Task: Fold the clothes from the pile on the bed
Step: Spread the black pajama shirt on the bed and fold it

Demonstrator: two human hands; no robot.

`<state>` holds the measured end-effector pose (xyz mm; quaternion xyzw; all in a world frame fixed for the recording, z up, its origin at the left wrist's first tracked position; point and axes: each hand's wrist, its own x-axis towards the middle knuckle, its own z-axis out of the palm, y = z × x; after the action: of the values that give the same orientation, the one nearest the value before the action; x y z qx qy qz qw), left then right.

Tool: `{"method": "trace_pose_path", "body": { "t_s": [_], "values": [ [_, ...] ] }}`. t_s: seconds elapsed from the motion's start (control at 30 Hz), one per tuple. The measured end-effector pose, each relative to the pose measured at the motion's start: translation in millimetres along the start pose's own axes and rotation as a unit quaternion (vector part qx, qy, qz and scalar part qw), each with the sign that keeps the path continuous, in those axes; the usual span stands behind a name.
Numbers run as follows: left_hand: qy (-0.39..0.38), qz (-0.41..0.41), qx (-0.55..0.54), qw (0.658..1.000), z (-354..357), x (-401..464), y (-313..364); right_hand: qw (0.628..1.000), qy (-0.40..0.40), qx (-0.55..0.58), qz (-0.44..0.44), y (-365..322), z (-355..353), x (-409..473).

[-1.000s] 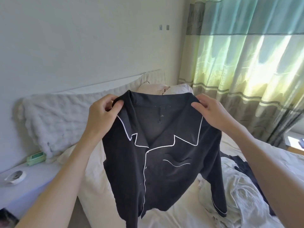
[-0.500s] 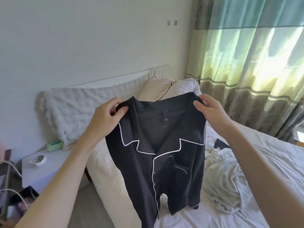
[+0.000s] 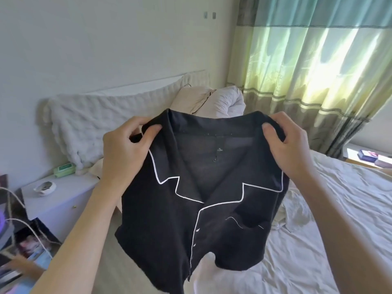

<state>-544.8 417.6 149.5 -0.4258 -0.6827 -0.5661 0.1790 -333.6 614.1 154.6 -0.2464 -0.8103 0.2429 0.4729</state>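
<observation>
Black shirt (image 3: 199,211) hangs front-facing above the bed (image 3: 339,209), pinched at each shoulder so it drapes flat for folding: left hand (image 3: 125,151) at ten o'clock, right hand (image 3: 290,145) at two (fingers clamped on cloth). Pale clothes (image 3: 294,211) wait at three o'clock.

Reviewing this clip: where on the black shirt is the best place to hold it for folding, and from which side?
At the two shoulder corners beside the collar, one hand from each side, as the left hand and right hand do now. Held there, the black shirt hangs front-facing with its white-piped placket roughly central, probably ready to lower flat onto the bed.
</observation>
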Motion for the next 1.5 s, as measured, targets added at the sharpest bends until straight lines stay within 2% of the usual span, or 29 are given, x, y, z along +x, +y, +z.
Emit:
{"method": "trace_pose_path", "body": {
  "t_s": [0.2,0.37,0.53,0.73,0.83,1.13,1.27,1.37,1.43,1.5],
  "values": [
    [0.020,0.005,-0.005,1.000,2,33,10,0.996,0.041,-0.066,-0.035,-8,-8,32],
    [-0.004,-0.028,0.014,1.000,42,54,-37,0.996,-0.001,-0.084,-0.040,34,28,70],
    [-0.038,-0.059,0.067,0.995,111,71,-131,0.994,-0.074,-0.085,0.002,124,109,118],
    [-0.109,-0.120,0.169,0.972,220,71,-285,0.982,-0.159,-0.044,0.096,271,249,151],
    [-0.146,-0.151,0.215,0.954,276,54,-366,0.967,-0.207,-0.039,0.140,352,319,147],
    [-0.213,-0.174,0.278,0.921,415,-21,-562,0.941,-0.235,-0.026,0.243,555,482,84],
    [-0.236,-0.191,0.290,0.908,446,-40,-613,0.933,-0.217,-0.033,0.284,602,522,64],
    [-0.279,-0.214,0.264,0.898,458,-44,-638,0.922,-0.236,-0.074,0.299,616,541,54],
    [-0.316,-0.259,0.223,0.885,455,-49,-649,0.905,-0.273,-0.146,0.291,613,545,43],
    [-0.319,-0.301,0.199,0.876,440,-57,-655,0.902,-0.303,-0.186,0.246,596,546,24]
  ]
}}
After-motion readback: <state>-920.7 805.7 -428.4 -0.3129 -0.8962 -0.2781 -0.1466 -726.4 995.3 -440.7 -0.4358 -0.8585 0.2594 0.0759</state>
